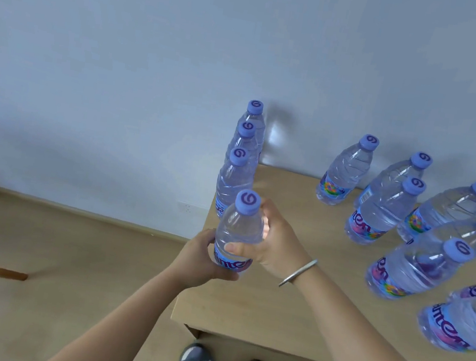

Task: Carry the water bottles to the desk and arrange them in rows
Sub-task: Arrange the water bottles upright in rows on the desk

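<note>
Two hands are holding one water bottle (240, 232) upright at the near left corner of the desk (291, 295). The left hand (200, 254) is curling round the label at the bottle's base, fingers wrapped under it. The right hand (270, 243), with a metal bangle (298, 272) sitting on its wrist, is gripping the bottle's middle, thumb pressing across the front and fingers curled behind. Three more bottles (235, 177) are standing in a line just behind the held one, running along the desk's left edge toward the wall (125, 57). Other bottles (379, 212) are standing in a looser cluster on the right part of the desk, well apart from that line. Whether the held bottle is touching the desk top, I cannot tell.
</note>
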### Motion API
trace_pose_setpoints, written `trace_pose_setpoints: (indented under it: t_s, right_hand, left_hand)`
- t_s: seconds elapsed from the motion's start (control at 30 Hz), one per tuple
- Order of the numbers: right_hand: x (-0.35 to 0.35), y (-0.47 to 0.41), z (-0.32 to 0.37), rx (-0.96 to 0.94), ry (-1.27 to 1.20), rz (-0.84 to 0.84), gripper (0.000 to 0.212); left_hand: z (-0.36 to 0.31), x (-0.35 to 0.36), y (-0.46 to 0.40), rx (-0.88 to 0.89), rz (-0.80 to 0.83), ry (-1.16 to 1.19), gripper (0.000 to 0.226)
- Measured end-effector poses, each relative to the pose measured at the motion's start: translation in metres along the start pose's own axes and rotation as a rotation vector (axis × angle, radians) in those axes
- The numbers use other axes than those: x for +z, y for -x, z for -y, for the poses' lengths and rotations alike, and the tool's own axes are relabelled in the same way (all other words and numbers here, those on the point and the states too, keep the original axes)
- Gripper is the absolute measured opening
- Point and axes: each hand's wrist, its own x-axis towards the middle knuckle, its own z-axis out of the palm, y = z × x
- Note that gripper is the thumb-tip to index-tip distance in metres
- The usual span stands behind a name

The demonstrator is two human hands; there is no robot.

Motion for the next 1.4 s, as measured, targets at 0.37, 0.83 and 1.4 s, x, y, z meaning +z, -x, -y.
trace_pose_setpoints:
  t_s: [0.37,0.83,1.4]
  right_hand:
    - [0.023,-0.022,-0.003,0.085,0.091,-0.069,0.064]
    - [0.023,-0.033,-0.003,0.068,0.129,-0.127,0.064]
    - [0.023,-0.030,-0.009,0.015,0.139,-0.119,0.063]
  left_hand:
    - [0.021,-0.014,-0.024,-0.003,0.005,-0.015,0.051]
    - [0.018,-0.019,-0.037,0.029,-0.017,-0.102,0.053]
    - [0.023,-0.017,-0.037,0.003,-0.055,-0.120,0.050]
